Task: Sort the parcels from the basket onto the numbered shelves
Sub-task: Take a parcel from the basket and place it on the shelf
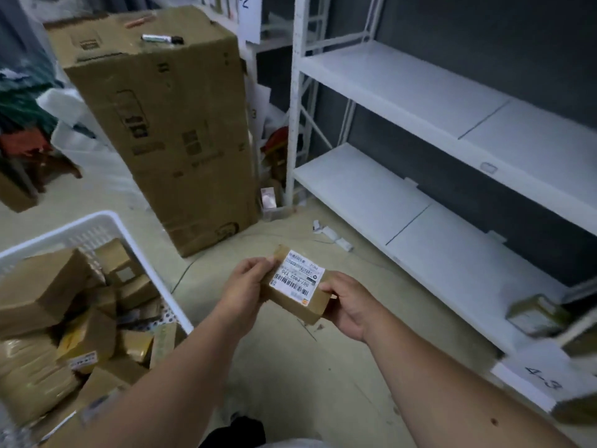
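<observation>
A small brown parcel (298, 284) with a white barcode label on top is held above the floor, mid-frame. My left hand (247, 287) grips its left end and my right hand (350, 305) grips its right end. At the lower left the white plastic basket (103, 221) is heaped with several brown parcels. White shelves (403, 88) run along the right wall, their boards bare. A paper sign reading "4-3" (542, 379) hangs at the lower right, with one parcel (536, 313) on the shelf beside it.
A tall cardboard carton (168, 130) stands ahead of me with a marker pen (161, 38) on its top. A white power strip (332, 236) with its cable lies on the floor near the shelf foot. Clutter and a stool sit at far left.
</observation>
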